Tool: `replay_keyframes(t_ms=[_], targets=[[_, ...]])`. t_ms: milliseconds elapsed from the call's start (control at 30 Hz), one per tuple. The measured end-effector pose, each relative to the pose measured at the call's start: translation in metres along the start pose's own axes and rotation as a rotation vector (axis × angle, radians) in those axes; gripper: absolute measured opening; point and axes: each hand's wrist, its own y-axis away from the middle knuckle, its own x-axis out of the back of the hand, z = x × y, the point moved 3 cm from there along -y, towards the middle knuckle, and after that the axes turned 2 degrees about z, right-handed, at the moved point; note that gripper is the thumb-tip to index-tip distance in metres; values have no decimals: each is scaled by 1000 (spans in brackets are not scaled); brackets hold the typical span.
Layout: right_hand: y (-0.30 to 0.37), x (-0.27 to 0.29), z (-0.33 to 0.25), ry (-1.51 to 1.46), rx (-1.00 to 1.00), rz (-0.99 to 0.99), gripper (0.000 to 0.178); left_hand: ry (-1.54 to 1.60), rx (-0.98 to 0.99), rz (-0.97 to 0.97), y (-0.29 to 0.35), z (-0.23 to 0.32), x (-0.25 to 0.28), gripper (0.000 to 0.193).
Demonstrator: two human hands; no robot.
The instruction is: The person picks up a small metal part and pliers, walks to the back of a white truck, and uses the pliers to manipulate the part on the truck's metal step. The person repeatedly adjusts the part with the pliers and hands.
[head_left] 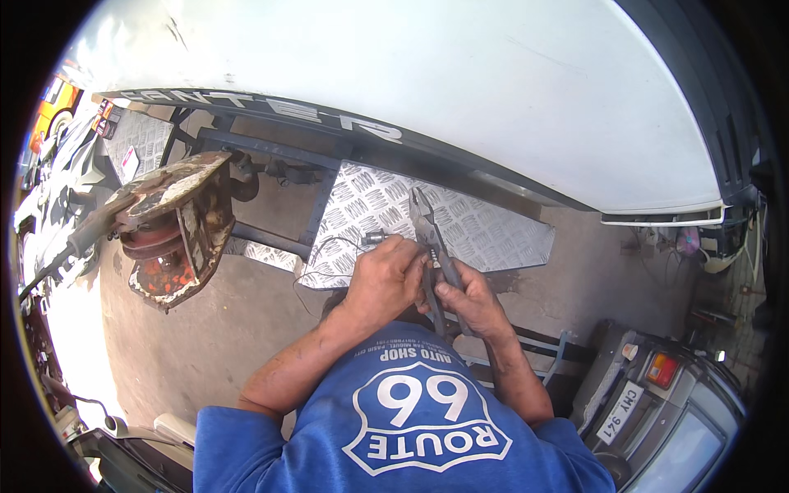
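Note:
My right hand is closed round the dark handles of a pair of pliers, whose metal jaws point away from me. Close beside it, my left hand is closed, its fingertips pinched together near the pliers' pivot. A thin dark wire loops out to the left of that hand. By its knuckles shows a small black cylindrical part, which seems joined to the wire. The wire's end inside my fingers is hidden. Both hands are over the near edge of a silver tread-plate panel.
A white vehicle panel with a dark lower trim spans the far side. To the left stands a rusty, paint-chipped metal machine. A grey vehicle with a red-orange tail light is at the near right. Dark metal frame bars adjoin the tread plate.

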Motion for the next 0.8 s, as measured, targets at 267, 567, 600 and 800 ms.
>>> replay_keyframes(t_ms=[267, 567, 600, 800], targets=[[-2, 4, 10, 331, -17, 210, 21, 82, 332, -157, 11, -15, 2, 14], [0, 3, 26, 985, -9, 194, 36, 971, 645, 72, 40, -34, 3, 44], [2, 0, 28, 873, 77, 234, 38, 630, 506, 34, 39, -34, 2, 44], [2, -16, 41, 705, 230, 258, 65, -263, 164, -256, 45, -22, -4, 16]])
